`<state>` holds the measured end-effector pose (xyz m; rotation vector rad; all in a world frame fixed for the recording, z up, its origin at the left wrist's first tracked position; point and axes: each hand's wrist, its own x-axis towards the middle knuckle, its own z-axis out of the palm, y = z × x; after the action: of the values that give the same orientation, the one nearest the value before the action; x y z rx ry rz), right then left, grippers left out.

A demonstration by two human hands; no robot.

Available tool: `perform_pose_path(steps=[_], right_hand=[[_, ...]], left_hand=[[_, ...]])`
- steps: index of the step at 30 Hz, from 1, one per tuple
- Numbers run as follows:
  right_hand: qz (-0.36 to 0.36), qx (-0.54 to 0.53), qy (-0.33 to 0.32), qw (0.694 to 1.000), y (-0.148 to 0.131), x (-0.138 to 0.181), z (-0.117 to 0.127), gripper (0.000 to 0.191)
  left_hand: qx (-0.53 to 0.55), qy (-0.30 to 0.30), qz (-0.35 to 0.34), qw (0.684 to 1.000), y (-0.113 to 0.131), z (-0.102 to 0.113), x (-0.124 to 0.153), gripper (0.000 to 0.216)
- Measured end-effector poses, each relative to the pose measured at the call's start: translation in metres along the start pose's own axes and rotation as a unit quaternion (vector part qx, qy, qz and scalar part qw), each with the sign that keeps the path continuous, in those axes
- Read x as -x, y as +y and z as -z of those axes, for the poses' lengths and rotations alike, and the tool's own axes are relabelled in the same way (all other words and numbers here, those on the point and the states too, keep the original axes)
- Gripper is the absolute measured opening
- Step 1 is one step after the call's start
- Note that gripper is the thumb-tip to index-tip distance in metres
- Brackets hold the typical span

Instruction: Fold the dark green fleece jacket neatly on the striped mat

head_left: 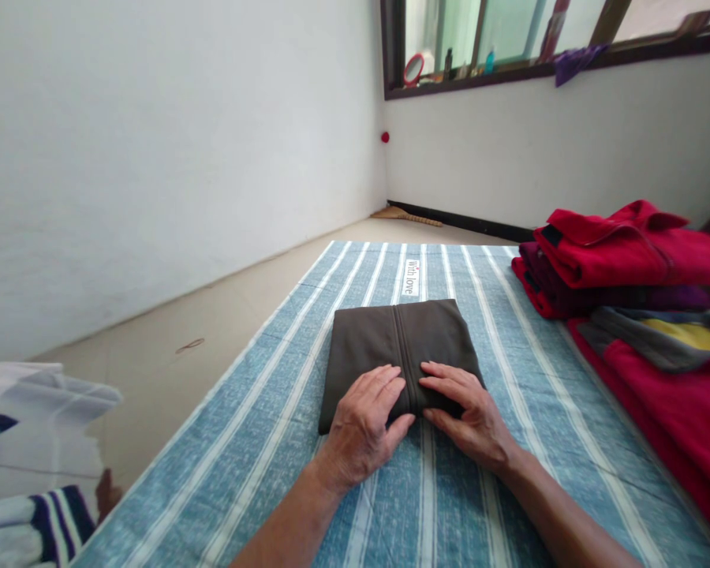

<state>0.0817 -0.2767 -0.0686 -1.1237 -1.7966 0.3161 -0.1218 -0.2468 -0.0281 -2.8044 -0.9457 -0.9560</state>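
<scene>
A dark brown garment (390, 339), folded into a neat rectangle with a seam down its middle, lies on a blue and white striped mat (260, 442). My left hand (364, 426) rests flat on the near left part of the garment, fingers stretched out and together. Beside it, my right hand (465, 410) lies flat on the near right part, its fingers pointing left toward the seam. Neither hand holds anything; both press on the cloth.
Folded red and maroon clothes (621, 256) are stacked at the mat's right edge, with more red, grey and yellow cloth (668, 371) nearer. White and navy striped fabric (29, 457) lies on the tiled floor at left. A window sill (509, 67) holds small items.
</scene>
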Motion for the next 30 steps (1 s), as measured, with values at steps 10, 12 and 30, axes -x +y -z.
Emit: perform_pose_path(steps=[10, 12, 30], right_hand=[[-0.007, -0.001, 0.003, 1.0, -0.0012, -0.0011, 0.0012, 0.037], [-0.008, -0.001, 0.004, 1.0, -0.0015, -0.0012, 0.0011, 0.037], [0.033, 0.182, -0.087, 0.979, -0.0017, 0.0005, 0.0052, 0.06]], left_hand=[[0.007, 0.001, 0.003, 1.0, -0.0001, 0.0014, -0.0006, 0.041], [0.005, -0.003, 0.0, 1.0, -0.0007, 0.0014, -0.0004, 0.043], [-0.042, -0.106, -0.006, 0.993, -0.0041, 0.0024, -0.0051, 0.055]])
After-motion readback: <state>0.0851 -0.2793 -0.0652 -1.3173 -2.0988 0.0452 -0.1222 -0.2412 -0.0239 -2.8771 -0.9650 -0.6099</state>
